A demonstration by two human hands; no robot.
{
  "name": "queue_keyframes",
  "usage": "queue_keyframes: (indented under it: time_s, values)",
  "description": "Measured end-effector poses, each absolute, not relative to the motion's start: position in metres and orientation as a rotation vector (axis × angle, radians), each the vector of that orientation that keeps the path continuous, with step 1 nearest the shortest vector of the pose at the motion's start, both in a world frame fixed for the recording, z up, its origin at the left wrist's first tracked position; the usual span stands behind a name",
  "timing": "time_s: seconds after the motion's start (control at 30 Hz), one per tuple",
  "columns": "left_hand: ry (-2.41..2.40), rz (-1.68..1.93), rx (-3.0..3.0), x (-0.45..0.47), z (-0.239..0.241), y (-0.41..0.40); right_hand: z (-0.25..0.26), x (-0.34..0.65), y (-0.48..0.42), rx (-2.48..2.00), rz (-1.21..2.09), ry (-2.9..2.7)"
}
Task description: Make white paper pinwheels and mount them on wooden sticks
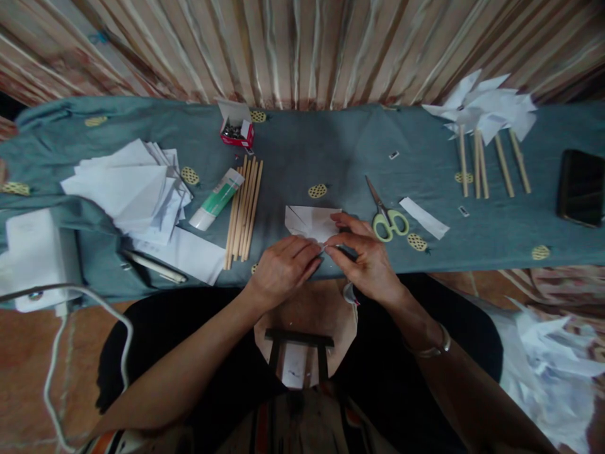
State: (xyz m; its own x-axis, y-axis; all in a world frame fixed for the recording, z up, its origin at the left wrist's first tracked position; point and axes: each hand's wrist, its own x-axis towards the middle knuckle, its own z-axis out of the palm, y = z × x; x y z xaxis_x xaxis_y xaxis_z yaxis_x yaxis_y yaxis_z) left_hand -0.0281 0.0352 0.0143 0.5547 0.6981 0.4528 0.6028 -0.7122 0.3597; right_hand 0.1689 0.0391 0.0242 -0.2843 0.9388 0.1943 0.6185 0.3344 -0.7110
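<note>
Striped curtain fabric hangs behind a long work surface draped in blue-grey cloth (307,145), where a person seated at its near edge bends over a folded white paper piece (309,222). Both hands meet at the paper's near corner: the left hand (282,268) is curled with its fingertips pinched narrowly on that corner, and the right hand (366,255) closes thumb and fingers on the same spot; whether a small pin sits between them cannot be told. The sheet looks feather-light, thin and easily creased, likely to slide on the cloth unless pressed flat, so its folded edges and corners seem the safest places to grip, with a gentle pinch rather than a squeeze. Just right of the hands lie green-handled scissors (387,217), blades shut, beside a loose paper strip (424,217). To the left, a bundle of slim wooden sticks (243,208), stiff and smooth, lies next to a glue stick (217,198), with a stack of cut white sheets (130,189) beyond. A small red box of pins (236,129) stands open at the far edge. Finished paper pinwheels (484,113) on sticks rest at far right, near a dark phone (581,188).
</note>
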Motion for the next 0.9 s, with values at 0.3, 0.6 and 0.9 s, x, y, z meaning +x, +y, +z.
queue_keyframes:
  time_s: [0.3,0.6,0.9]
  values:
    - [1.087,0.785,2.702,-0.033,0.014,0.028,0.02,0.157,0.048,-1.414,0.662,-1.986]
    - [1.095,0.682,2.732,-0.034,0.016,0.027,0.013,0.15,0.05,-1.437,0.621,-1.95]
    - [1.108,0.733,2.682,-0.034,0.015,0.028,0.01,0.146,0.048,-1.489,0.583,-1.931]
